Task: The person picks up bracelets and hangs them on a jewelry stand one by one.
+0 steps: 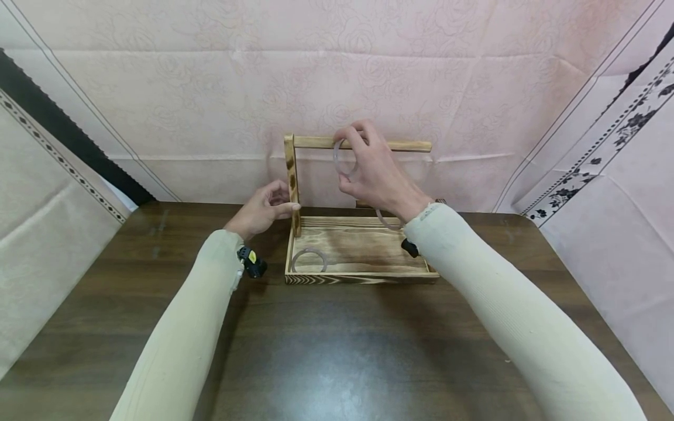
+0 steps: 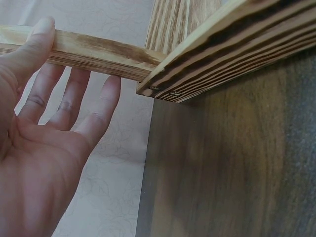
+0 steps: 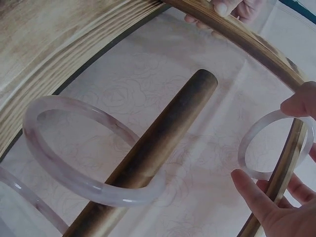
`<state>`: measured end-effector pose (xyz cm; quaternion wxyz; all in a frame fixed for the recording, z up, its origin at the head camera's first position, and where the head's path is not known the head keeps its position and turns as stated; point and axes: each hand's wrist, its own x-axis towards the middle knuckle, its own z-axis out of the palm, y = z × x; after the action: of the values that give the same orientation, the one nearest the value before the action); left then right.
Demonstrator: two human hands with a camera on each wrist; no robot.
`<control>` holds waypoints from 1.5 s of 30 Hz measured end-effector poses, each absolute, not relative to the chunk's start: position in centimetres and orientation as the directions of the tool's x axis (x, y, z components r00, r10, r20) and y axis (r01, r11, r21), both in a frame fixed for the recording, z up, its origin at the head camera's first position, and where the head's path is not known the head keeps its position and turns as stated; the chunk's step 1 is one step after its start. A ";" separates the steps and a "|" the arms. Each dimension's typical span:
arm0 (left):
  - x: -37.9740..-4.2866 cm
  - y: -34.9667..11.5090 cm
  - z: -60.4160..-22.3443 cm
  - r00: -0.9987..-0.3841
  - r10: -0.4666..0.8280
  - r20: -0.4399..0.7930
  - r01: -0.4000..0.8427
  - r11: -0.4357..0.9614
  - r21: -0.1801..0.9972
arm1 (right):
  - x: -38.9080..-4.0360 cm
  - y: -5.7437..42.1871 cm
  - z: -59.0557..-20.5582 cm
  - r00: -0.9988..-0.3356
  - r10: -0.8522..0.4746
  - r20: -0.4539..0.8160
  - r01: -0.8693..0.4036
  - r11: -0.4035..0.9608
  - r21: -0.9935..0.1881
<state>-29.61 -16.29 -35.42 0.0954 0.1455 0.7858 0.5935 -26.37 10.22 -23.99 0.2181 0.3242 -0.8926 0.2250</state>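
Observation:
A wooden display stand has a shallow tray (image 1: 363, 278), an upright post (image 1: 292, 175) at its left and a top bar (image 1: 413, 146). My left hand (image 1: 260, 209) holds the post, thumb on one side and fingers on the other. Up at the top bar, my right hand (image 1: 375, 169) pinches a pale, translucent bangle (image 3: 241, 150) between thumb and fingers; the ring encircles the bar. Another bangle (image 3: 58, 165) hangs round the lower bar (image 3: 165, 131), mostly behind my right wrist in the head view.
One more bangle (image 1: 309, 251) lies in the tray's front left corner. Part of a further ring (image 3: 34, 200) shows at the right wrist view's lower left. The stand sits at the back of a dark wooden table (image 1: 326, 351), before a pale patterned cloth (image 1: 210, 105).

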 end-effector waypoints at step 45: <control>-29.9 -16.4 -35.8 -0.935 0.351 0.045 0.137 0.243 0.960 | -22.3 16.3 -26.0 -0.703 -0.371 0.607 -0.664 0.647 -0.374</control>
<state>-29.88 -16.41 -35.85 0.0897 0.1558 0.7833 0.5951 -22.26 16.33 -26.00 0.2463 0.2964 -0.8733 0.2979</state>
